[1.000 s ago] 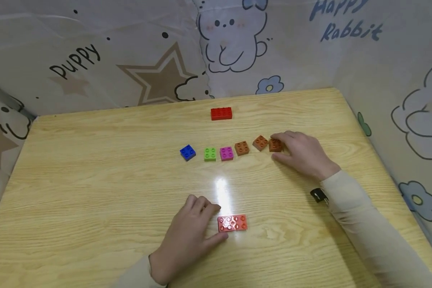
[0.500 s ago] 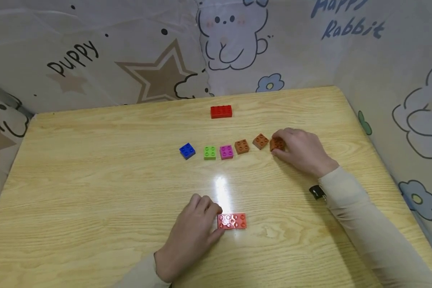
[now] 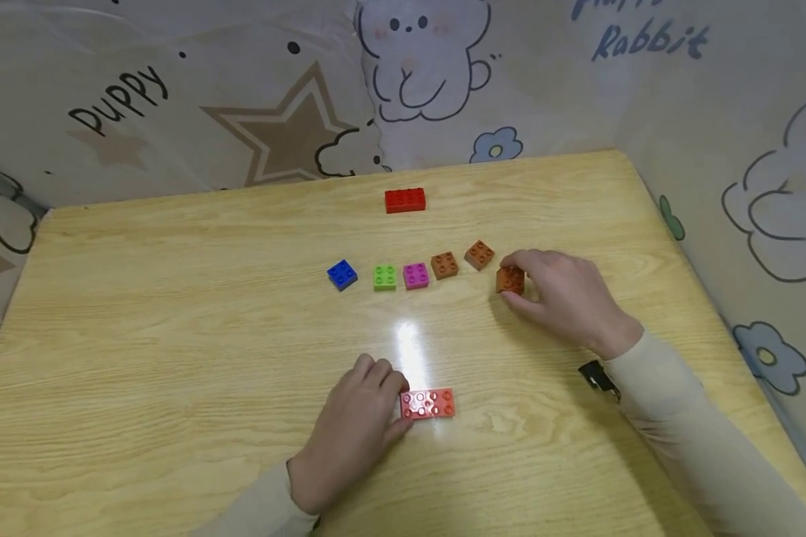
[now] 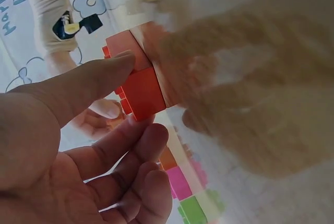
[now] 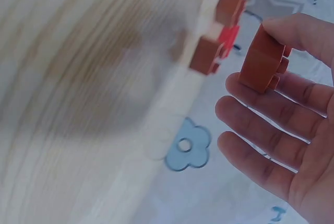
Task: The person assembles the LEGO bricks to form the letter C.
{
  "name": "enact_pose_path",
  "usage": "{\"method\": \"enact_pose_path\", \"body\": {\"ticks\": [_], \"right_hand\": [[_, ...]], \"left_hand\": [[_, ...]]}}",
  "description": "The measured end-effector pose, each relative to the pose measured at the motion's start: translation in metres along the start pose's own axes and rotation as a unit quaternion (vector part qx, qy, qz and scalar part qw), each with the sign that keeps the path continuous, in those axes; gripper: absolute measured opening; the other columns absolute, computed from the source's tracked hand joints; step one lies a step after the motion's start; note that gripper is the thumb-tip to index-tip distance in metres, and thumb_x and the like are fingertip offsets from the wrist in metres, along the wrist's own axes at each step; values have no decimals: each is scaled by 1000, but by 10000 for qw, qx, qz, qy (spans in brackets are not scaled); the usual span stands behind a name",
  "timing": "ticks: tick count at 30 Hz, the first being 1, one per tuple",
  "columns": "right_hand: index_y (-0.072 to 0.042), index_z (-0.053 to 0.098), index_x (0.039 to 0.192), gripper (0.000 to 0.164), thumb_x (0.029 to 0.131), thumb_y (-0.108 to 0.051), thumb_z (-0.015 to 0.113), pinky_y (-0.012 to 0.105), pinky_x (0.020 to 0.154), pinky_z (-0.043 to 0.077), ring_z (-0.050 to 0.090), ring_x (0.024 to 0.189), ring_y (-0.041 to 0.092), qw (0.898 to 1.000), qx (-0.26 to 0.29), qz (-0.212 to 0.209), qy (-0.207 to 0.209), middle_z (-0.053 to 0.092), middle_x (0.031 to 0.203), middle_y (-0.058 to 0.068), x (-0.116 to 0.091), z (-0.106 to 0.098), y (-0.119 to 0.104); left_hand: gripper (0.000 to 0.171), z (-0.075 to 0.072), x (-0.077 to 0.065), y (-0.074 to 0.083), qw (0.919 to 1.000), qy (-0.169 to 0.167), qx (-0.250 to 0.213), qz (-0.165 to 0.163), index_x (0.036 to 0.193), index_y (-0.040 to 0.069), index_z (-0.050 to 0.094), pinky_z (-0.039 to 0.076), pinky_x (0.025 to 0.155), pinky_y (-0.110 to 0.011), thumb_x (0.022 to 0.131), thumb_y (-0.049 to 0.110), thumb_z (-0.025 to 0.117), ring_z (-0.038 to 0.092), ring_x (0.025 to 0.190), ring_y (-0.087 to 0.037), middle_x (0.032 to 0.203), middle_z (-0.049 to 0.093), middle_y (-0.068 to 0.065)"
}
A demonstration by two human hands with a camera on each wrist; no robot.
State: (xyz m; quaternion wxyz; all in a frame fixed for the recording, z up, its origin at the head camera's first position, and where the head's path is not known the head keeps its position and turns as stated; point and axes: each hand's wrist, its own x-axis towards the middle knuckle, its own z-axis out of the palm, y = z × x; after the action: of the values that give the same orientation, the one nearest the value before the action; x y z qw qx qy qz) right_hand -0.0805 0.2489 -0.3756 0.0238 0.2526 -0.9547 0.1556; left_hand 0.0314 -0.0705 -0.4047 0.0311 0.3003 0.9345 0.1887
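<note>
Near the front of the table, my left hand [image 3: 349, 432] pinches the left end of a red brick [image 3: 430, 403], thumb on one long side and a finger on the other. In the left wrist view the red brick [image 4: 143, 92] sits on the tabletop. My right hand [image 3: 571, 298] pinches an orange-brown brick [image 3: 510, 280] between thumb and fingers at the right end of the row. The right wrist view shows this orange-brown brick [image 5: 262, 59] lifted off the table, its studs turned toward the palm. Two similar orange-brown bricks, one square-on [image 3: 445, 265] and one turned [image 3: 480, 254], lie to its left.
Further left along the row lie a pink brick [image 3: 416, 276], a lime green brick [image 3: 385, 277] and a blue brick [image 3: 342, 275]. Another red brick [image 3: 405, 200] sits near the back edge of the wooden table [image 3: 175, 335]. Printed cloth [image 3: 242, 89] hangs behind and to the right.
My right hand has closed on the orange-brown brick and raised it, away from its neighbour. My left thumb and finger have closed onto the red brick's end. The head view has shifted slightly.
</note>
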Motion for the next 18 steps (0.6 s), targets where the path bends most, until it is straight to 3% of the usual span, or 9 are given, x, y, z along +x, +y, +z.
{"method": "enact_pose_path", "body": {"ticks": [7, 14, 18], "right_hand": [[1, 73, 125, 38, 95, -19, 85, 53, 74, 63, 77, 93, 33, 9979, 68, -577, 298, 79, 109, 15, -14, -4, -22], [-2, 72, 124, 41, 89, -17, 87, 51, 71, 63, 77, 89, 31, 9892, 270, -1286, 644, 80, 108, 13, -26, -3, -41], [-3, 72, 125, 39, 94, -23, 82, 51, 72, 63, 77, 88, 31, 9854, 329, -1523, 686, 80, 108, 13, -31, 0, -50]], "left_hand": [[39, -1, 1, 0, 9999, 31, 106, 29, 103, 7, 74, 47, 76, -33, 83, 30, 98, 48, 88, -19, 94, 62, -1], [41, -1, 2, 0, 9997, 56, 192, 101, 102, 7, 74, 46, 75, -32, 82, 32, 99, 47, 87, -20, 94, 62, -2], [39, -1, 3, 0, 9998, 66, 145, 105, 101, 7, 75, 45, 75, -32, 82, 31, 99, 47, 87, -20, 93, 62, -1]]}}
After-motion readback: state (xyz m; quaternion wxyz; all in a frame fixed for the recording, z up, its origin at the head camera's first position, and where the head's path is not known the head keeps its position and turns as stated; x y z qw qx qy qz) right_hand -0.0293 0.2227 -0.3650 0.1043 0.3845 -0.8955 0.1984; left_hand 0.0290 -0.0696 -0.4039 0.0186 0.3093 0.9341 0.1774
